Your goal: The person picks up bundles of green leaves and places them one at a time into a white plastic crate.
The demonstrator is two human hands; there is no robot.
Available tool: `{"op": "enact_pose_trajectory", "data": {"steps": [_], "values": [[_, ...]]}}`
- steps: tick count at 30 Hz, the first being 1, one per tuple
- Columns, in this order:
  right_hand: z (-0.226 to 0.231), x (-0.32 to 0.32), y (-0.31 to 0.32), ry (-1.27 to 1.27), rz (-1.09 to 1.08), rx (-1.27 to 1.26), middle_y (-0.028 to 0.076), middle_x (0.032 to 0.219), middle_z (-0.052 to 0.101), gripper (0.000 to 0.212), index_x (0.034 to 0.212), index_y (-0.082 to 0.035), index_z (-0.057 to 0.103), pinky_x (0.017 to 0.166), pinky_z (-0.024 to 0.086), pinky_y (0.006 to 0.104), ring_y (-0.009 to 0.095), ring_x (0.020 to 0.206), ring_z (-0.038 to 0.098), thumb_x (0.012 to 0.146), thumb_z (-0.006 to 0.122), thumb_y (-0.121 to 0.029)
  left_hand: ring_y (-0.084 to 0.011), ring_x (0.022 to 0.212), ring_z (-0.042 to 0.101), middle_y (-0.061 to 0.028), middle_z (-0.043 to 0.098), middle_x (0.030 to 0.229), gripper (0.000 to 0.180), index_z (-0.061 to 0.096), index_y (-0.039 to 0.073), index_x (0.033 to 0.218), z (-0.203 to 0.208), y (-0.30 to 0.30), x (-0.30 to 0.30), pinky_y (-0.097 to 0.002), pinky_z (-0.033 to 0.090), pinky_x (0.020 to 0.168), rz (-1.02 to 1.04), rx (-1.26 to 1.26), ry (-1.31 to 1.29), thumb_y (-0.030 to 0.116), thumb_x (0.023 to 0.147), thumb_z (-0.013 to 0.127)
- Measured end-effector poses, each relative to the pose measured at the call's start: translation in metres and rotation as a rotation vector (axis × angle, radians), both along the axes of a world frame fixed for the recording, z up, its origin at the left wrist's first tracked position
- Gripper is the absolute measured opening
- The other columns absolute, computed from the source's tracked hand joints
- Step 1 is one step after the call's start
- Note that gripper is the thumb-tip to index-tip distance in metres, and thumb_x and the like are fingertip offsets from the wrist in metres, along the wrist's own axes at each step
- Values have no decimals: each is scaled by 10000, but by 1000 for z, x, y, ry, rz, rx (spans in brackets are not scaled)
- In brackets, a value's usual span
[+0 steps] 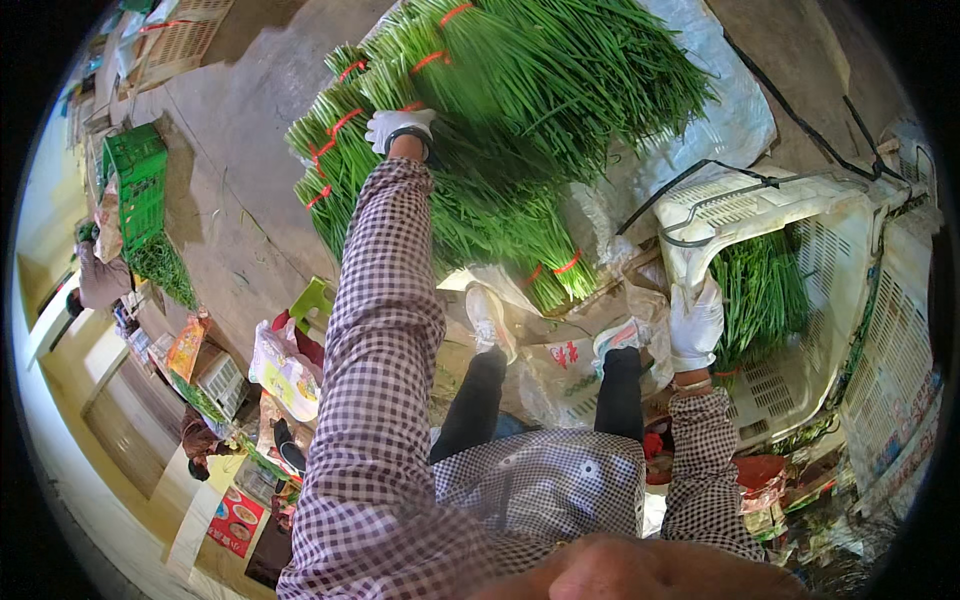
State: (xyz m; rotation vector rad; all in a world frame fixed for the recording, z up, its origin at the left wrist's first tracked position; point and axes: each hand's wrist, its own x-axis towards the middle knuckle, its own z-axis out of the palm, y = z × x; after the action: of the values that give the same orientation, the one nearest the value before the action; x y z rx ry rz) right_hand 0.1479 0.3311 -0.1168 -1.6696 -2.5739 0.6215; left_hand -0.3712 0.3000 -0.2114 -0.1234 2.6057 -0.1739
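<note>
My left hand [401, 131], in a white glove with a dark band at the wrist, is closed around the cut end of a bundle of long green chives. The bundle's leaves are smeared by motion. Around it lies a big heap of chive bundles [560, 60], tied with red bands. My right hand [696, 328], also gloved in white, closes over the near left rim of a white plastic crate [745, 197]; its fingertips are partly hidden. The crate lies tilted, with more chives [760, 300] inside.
White plastic sheeting [735, 110] lies under the heap's right side. A black strap [690, 170] crosses the crate's top. Plastic bags [560, 375] lie around my shoes [488, 318]. To the left stand a green crate [140, 190] and a small green stool [314, 298]; other people sit farther off.
</note>
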Motion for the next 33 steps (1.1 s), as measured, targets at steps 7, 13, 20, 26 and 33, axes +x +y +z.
{"op": "enact_pose_trajectory", "data": {"steps": [7, 13, 20, 26, 33], "values": [[42, -20, 22, 119, 6, -141, 215, 1016, 619, 490, 1211, 29, 541, 806, 491, 459, 390, 935, 602, 808, 700, -199, -333, 1059, 615, -169, 633, 1158, 748, 554, 46, 1250, 42, -65, 60, -402, 518, 934, -356, 603, 363, 257, 595, 849], [19, -2, 19, 157, -23, -12, 158, 895, 624, 325, 1113, -65, 586, 684, 505, 453, 351, 789, 612, 796, 623, -126, -209, 1065, 601, -127, 596, 1257, 641, 486, -46, 1334, 162, -126, 170, -309, 524, 919, -325, 1256, 17, -19, 752, 752], [8, 36, 14, 439, 22, -164, 121, 1112, 590, 541, 1271, -75, 518, 873, 463, 436, 322, 1016, 560, 784, 712, -208, -275, 1219, 532, -129, 492, 1387, 565, 395, 25, 1408, 247, -19, 238, -393, 450, 1039, 297, 1554, -978, 253, 939, 613], [118, 87, 22, 1186, -577, 51, 208, 1362, 481, 541, 1304, -1, 506, 1077, 365, 452, 335, 1288, 451, 902, 637, -338, -219, 1201, 537, -123, 523, 1344, 843, 454, 3, 1363, 329, 98, 381, -365, 435, 1030, -330, 1263, -1302, 109, 633, 863], [136, 237, 111, 1112, -808, -139, 121, 1111, 681, 355, 1166, 24, 635, 941, 461, 321, 194, 1010, 621, 1025, 452, -246, -156, 993, 621, -52, 640, 1170, 603, 533, 40, 1305, 263, 118, 466, -321, 510, 868, -272, 976, -1611, 64, 740, 741]]}}
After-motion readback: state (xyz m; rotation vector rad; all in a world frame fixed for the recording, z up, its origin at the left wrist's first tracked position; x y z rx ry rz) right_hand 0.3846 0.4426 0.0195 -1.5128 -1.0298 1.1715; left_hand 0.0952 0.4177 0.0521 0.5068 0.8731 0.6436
